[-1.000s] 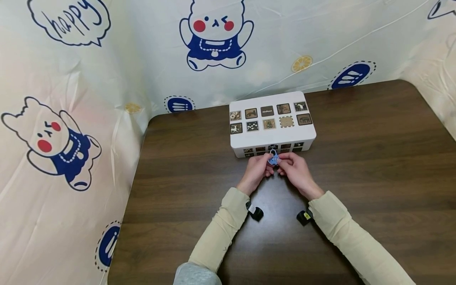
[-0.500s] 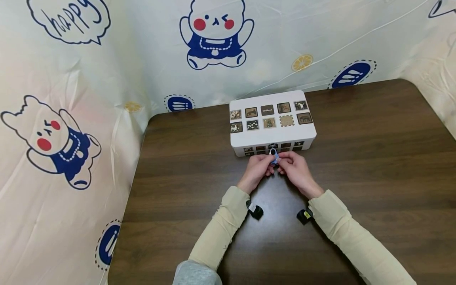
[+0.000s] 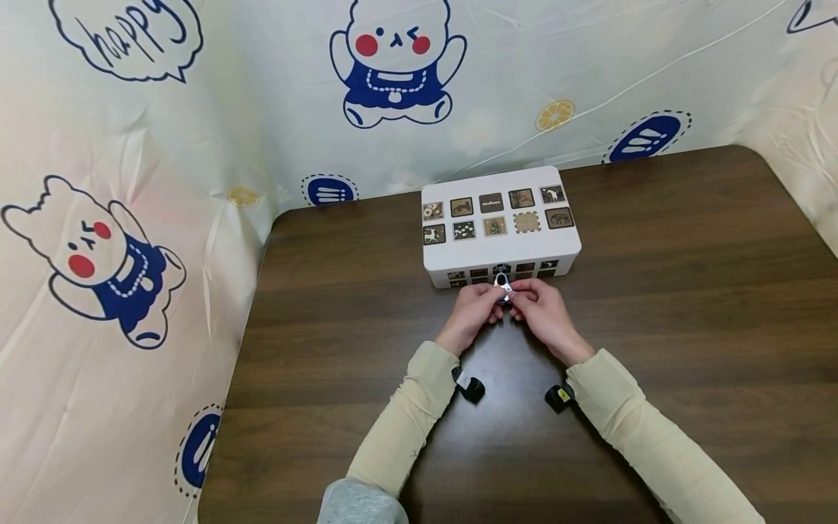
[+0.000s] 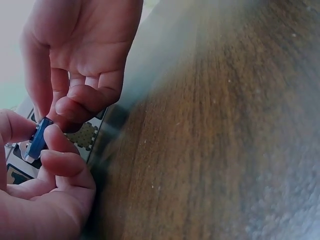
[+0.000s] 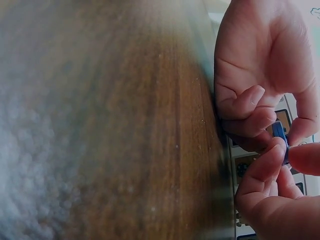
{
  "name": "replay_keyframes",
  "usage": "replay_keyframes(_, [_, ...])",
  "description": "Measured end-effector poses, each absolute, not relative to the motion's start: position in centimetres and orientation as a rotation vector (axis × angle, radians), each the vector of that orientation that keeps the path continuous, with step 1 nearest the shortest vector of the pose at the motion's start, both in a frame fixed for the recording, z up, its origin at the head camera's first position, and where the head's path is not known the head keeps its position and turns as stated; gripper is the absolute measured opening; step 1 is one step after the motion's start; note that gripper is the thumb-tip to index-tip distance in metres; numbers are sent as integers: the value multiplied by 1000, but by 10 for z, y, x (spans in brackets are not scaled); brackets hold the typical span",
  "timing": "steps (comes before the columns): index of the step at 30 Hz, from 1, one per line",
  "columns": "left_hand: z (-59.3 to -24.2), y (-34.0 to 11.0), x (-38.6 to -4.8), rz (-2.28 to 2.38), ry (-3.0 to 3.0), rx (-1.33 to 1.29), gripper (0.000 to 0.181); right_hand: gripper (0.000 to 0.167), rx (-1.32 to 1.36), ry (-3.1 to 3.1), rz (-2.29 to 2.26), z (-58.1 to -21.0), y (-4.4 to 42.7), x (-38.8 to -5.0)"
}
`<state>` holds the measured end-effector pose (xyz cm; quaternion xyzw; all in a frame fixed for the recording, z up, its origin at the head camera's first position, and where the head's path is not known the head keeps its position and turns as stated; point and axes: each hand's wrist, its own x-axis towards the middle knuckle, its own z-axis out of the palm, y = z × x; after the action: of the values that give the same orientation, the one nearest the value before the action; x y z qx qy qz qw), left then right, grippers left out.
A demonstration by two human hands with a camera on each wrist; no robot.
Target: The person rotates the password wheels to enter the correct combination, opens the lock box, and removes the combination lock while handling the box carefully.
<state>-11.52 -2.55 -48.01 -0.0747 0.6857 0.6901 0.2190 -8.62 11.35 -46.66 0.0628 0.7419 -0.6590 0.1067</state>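
A small blue padlock [image 3: 503,293] with a silver shackle is held between both hands at the front of a white box [image 3: 504,255]. My left hand [image 3: 470,314] pinches its left side with thumb and fingers. From the other side my right hand [image 3: 543,316] pinches it too. In the left wrist view the padlock [image 4: 38,141] shows edge-on between the fingertips. The right wrist view shows the padlock's blue edge [image 5: 280,132], with fingers covering much of it. The shackle's top is close to the box's front latch [image 3: 501,268]; whether they are linked I cannot tell.
The box, printed with small square pictures, stands at the back of a dark wooden table [image 3: 340,327]. A patterned curtain [image 3: 275,94] hangs behind and at the left. Wrist cameras [image 3: 471,389] sit on both wrists, below the pale sleeves.
The padlock has turned slightly in the fingers: its blue face with dials showed before, and now it looks narrower and more silvery. Both hands stay in nearly the same place.
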Motion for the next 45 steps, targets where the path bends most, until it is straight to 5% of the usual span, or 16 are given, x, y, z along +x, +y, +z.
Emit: replay_keyframes(45, [-480,-27,-118,1932,1786,-227,10,28,192,2188,-1928,-464,113,-86])
